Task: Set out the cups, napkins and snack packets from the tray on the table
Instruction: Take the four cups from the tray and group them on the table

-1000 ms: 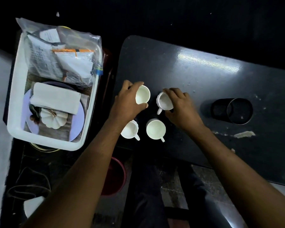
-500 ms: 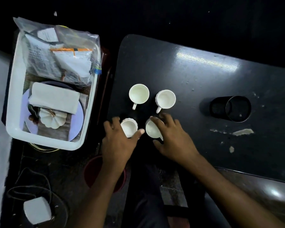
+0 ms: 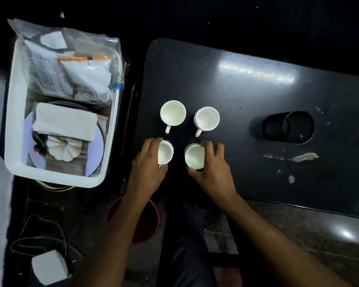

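Left hand (image 3: 147, 166): curled around the near-left cup (image 3: 164, 152), fingers touching its left wall and far rim, thumb at its near side; grip closed on the cup.
Right hand (image 3: 212, 168): wrapped around the near-right cup (image 3: 194, 156), fingers over its far-right rim, thumb at the near wall; grip closed on the cup.
Near cups: both upright, mouths open and empty, standing close to the tabletop's (image 3: 247, 96) near-left corner, a narrow gap between them.
Far-left cup (image 3: 172, 114): upright, untouched, handle pointing to the near edge, just beyond the left hand.
Far-right cup (image 3: 206, 119): upright, untouched, handle to the near edge, beside the far-left cup without touching it.
Tray (image 3: 11, 121): white, off the tabletop's left edge, apart from it.
Napkins (image 3: 65, 123): folded white stack in the tray's near half, lying on a pale round plate (image 3: 95, 150).
Snack packets (image 3: 71, 67): in a clear bag filling the tray's far half.
Pumpkin-shaped white piece (image 3: 63, 149): on the plate, touching the napkins' near side.
Black cylinder (image 3: 288, 127): lying on its side near the tabletop's right part, well apart from the cups.
Open room: bare tabletop along the far edge and between the cups and the black cylinder; pale scuffs near the right of the near edge.
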